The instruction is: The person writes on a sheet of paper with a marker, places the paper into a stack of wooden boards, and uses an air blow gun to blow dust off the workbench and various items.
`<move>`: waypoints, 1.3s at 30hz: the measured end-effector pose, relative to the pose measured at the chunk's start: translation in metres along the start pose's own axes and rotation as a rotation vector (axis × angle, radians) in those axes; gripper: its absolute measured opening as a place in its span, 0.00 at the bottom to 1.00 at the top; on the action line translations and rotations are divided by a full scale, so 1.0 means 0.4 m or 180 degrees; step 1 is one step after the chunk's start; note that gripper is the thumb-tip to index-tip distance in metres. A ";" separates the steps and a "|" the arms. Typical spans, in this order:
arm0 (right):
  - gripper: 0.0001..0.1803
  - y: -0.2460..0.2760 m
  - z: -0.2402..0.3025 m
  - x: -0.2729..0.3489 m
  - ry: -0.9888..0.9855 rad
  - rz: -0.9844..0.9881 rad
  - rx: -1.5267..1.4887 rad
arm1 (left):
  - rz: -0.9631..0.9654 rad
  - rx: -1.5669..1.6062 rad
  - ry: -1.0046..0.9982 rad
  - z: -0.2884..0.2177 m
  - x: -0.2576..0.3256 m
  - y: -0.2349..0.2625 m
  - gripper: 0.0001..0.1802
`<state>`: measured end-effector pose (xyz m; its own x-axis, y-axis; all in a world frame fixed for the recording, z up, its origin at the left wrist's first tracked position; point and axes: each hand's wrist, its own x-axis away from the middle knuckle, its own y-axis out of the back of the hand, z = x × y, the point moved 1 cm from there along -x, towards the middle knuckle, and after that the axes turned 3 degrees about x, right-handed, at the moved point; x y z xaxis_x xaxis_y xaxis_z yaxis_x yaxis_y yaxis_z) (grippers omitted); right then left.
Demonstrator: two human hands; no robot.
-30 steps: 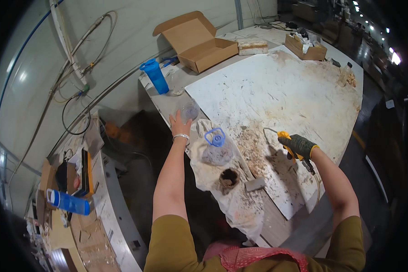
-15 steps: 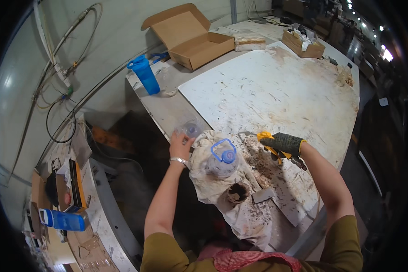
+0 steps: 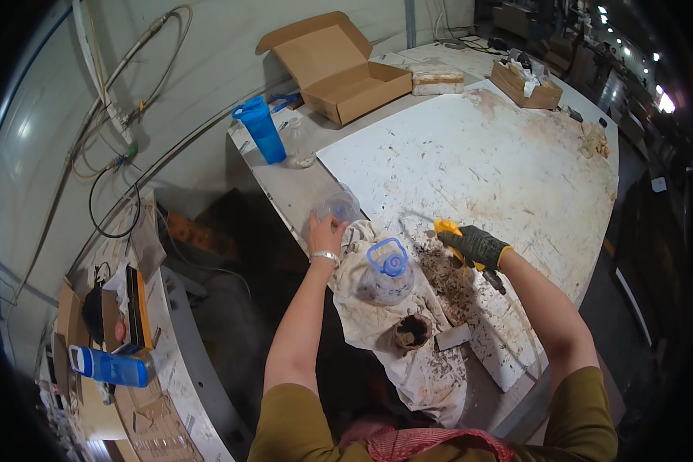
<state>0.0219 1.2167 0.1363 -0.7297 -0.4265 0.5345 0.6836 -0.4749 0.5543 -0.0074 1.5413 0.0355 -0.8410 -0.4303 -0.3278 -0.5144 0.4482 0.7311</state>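
My bare left hand (image 3: 325, 233), with a bracelet at the wrist, grips the near edge of a clear, round plastic container (image 3: 338, 203) at the left edge of the table. In my right hand (image 3: 481, 246), which wears a dark glove with a yellow cuff, is a yellow air blow gun (image 3: 448, 229). Its thin nozzle points left over loose brown debris (image 3: 445, 277). Between my hands, a clear plastic jug (image 3: 385, 283) with a blue cap and handle stands on a soiled white cloth (image 3: 362, 322). Nearer me is a brown, hollow pot-like piece (image 3: 413, 331) beside a small pale block (image 3: 453, 337).
A large white board (image 3: 470, 162) covers much of the table. Along the back are a blue bottle (image 3: 262, 132), an open cardboard box (image 3: 354, 85) and a small wooden box (image 3: 527, 88). A side bench at left carries another blue bottle (image 3: 109, 367). Hoses hang on the wall.
The whole view has shifted a little to the right. My left hand stays at the clear container, and my right hand keeps the blow gun over the debris, its nozzle now showing longer.
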 end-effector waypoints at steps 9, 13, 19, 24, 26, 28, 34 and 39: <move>0.32 0.047 -0.124 0.210 -0.0785 -0.0257 0.0080 | 0.0617 -0.0080 -0.0071 0.070 -0.149 -0.011 0.39; 0.29 0.036 -0.257 0.376 -0.0911 -0.0494 -0.0527 | 0.0508 0.0725 0.0132 0.119 -0.154 -0.016 0.52; 0.28 -0.083 -0.356 0.681 -0.1492 -0.1172 -0.1454 | 0.0313 0.1656 0.0336 0.075 0.058 0.034 0.38; 0.27 -0.225 -0.366 0.864 -0.1276 -0.1241 -0.1656 | 0.0201 0.2318 0.0823 0.092 0.462 0.094 0.32; 0.25 -0.241 -0.343 0.879 -0.1704 -0.1033 -0.1590 | 0.0328 0.2118 0.1011 0.001 0.620 0.142 0.30; 0.24 -0.279 -0.369 0.902 -0.1733 -0.0743 -0.1609 | 0.0770 0.1385 0.0331 -0.095 0.728 0.190 0.31; 0.27 -0.336 -0.442 0.946 -0.1346 -0.0646 -0.1611 | 0.1858 0.0546 -0.2142 -0.362 0.865 0.190 0.32; 0.27 -0.339 -0.478 0.970 -0.1003 -0.0509 -0.0912 | 0.2325 0.0572 -0.1931 -0.385 0.842 0.109 0.12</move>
<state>-0.3574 0.9684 0.1465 -0.7544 -0.0964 0.6493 0.4980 -0.7285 0.4705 -0.2874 1.2953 0.0490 -0.8813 0.4574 -0.1187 0.1942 0.5797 0.7914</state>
